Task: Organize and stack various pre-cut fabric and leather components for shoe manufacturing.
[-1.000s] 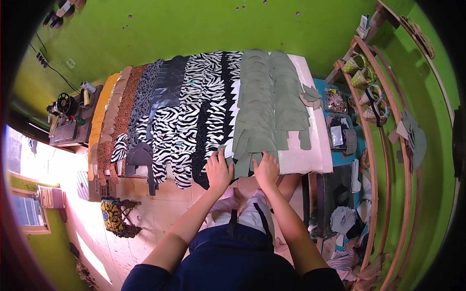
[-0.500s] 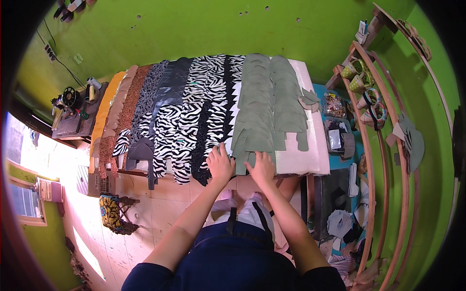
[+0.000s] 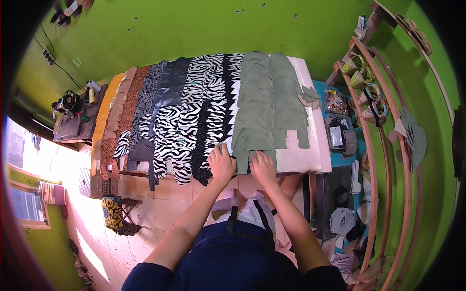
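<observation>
Both hands are at the near edge of a table covered with overlapping rows of cut material pieces. My left hand (image 3: 222, 165) lies with fingers stretched forward, beside the lower end of a grey-green row (image 3: 252, 114) and a zebra-print row (image 3: 216, 128). My right hand (image 3: 262, 169) rests its slightly bent, parted fingertips on the lowest grey-green piece. The lower ends of that piece lie between and under my hands, partly hidden. A second grey-green row (image 3: 289, 104) lies to the right, with a few loose grey-green pieces (image 3: 309, 97) beyond it.
Orange (image 3: 103, 109), brown-speckled (image 3: 131, 99) and dark grey rows (image 3: 170, 92) fill the table's left part. A sewing machine (image 3: 70, 102) stands far left, a patterned stool (image 3: 114, 213) below it. Wooden racks (image 3: 371, 150) with shoes (image 3: 374, 109) and plastic boxes (image 3: 337, 133) line the right.
My right hand has shifted slightly and its fingers have drawn in, with the thumb less spread. My left hand stays nearly in place. The whole view has tilted a little.
</observation>
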A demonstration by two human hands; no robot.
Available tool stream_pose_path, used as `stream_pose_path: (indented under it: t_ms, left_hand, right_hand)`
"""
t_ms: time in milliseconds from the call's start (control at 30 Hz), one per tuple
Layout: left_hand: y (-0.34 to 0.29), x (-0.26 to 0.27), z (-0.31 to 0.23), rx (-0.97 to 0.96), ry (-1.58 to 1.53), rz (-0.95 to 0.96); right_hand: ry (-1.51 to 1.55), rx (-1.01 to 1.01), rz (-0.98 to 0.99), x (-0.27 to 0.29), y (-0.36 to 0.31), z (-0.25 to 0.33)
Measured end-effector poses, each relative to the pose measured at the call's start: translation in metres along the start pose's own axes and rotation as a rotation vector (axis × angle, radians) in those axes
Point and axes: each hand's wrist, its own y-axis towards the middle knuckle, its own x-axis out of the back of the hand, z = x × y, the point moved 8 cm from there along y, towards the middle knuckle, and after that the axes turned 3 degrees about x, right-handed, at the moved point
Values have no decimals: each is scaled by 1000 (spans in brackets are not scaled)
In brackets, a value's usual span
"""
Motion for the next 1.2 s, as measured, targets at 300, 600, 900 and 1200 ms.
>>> stream_pose_path:
  t_ms: [300,600,900,1200]
  left_hand:
    - [6,6,-2,-57,-84,-13]
    - [16,9,-2,-145,-171,54]
    - [16,0,28,48,-349,170]
    - [25,-2,37,65,-380,150]
  right_hand:
    - [-157,138,-87,11,-1,11]
    - [-84,81,-68,1,-18,16]
    - [170,-297,-68,12,-5,-24]
    - [226,-574,16,-6,4,-35]
